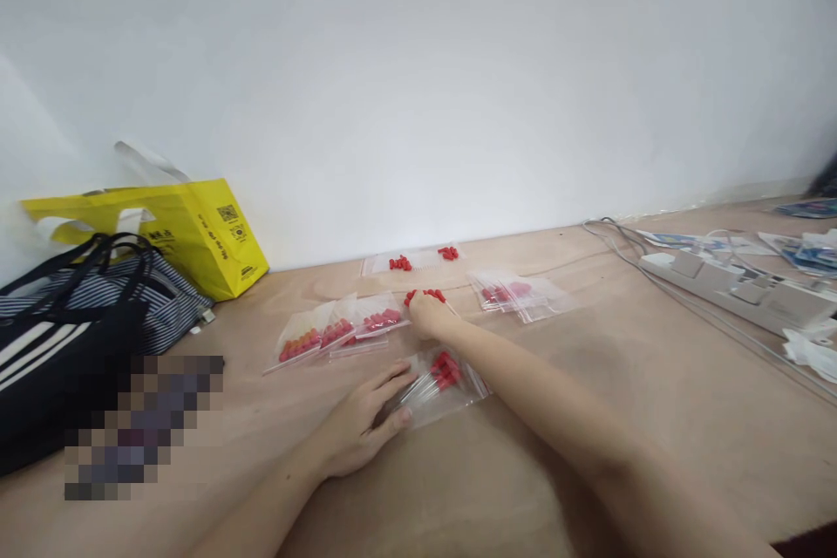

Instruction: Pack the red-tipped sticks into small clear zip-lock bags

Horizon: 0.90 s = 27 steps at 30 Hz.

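My left hand (362,420) rests on the table with fingers and thumb stretched apart, touching the near left edge of a clear plastic bag (451,405). Inside that bag lie thin metal rods with red ends (445,370). Farther out, my right hand (426,315) reaches down among small red pieces (434,295). Its fingers curl away from me, and what they pinch, if anything, is hidden. To its left lie several zip bags (346,314) holding red pieces, the leftmost with orange ones too. Near the wall, another clear bag (422,259) has two small heaps of red pieces on it.
More zip bags (542,301) lie right of my right hand. A white power strip (738,283) with grey cables (680,292) runs along the right side. At the left stand a yellow bag (196,235) and a black bag (58,375); a blurred-out patch (144,436) sits before them.
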Each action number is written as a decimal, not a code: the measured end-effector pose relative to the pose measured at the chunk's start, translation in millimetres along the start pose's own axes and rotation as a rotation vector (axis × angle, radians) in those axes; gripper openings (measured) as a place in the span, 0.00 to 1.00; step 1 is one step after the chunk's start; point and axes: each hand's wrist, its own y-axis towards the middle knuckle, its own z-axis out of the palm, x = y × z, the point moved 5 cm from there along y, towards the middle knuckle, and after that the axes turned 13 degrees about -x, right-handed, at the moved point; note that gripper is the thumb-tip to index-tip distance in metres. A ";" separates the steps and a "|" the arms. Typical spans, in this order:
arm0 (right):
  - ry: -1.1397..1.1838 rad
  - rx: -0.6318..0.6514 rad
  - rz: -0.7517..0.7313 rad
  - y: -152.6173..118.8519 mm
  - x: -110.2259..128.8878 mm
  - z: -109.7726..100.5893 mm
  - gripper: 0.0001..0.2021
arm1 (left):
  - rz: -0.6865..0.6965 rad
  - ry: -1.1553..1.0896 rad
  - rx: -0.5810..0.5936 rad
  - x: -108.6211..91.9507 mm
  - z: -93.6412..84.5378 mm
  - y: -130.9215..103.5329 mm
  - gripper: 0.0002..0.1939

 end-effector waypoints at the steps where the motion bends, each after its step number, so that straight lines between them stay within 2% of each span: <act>1: 0.011 -0.003 -0.011 -1.5 -0.4 -5.4 0.16 | 0.010 0.003 0.008 0.4 -0.1 -0.9 0.23; 4: 0.078 -0.021 -0.046 -12.2 -8.1 -28.3 0.22 | 0.029 0.017 0.007 2.1 0.7 -2.1 0.25; 7: 0.196 -0.057 -0.070 -33.1 -29.2 -50.2 0.29 | 0.034 0.027 -0.013 1.8 1.6 -0.3 0.24; 9: 0.443 -0.208 -0.007 -50.4 -52.2 -62.9 0.31 | 0.032 0.026 -0.021 -0.2 1.9 1.9 0.24; 11: 0.650 -0.380 0.088 -69.7 -78.6 -67.3 0.28 | 0.024 0.020 -0.028 -2.6 1.8 4.3 0.24; 14: 0.907 -0.563 0.209 -96.0 -109.9 -60.4 0.25 | 0.019 0.014 -0.035 -4.4 2.0 7.0 0.24; 17: 1.042 -0.638 0.305 -111.0 -125.6 -49.4 0.24 | 0.030 0.014 -0.042 -2.8 2.5 8.3 0.24; 23: 1.117 -0.635 0.431 -113.7 -133.8 -35.6 0.23 | 0.030 0.023 -0.035 -0.4 1.8 7.9 0.25; 27: 1.205 -0.579 0.491 -114.5 -128.0 -29.3 0.22 | 0.018 0.033 -0.023 -1.2 1.6 7.6 0.25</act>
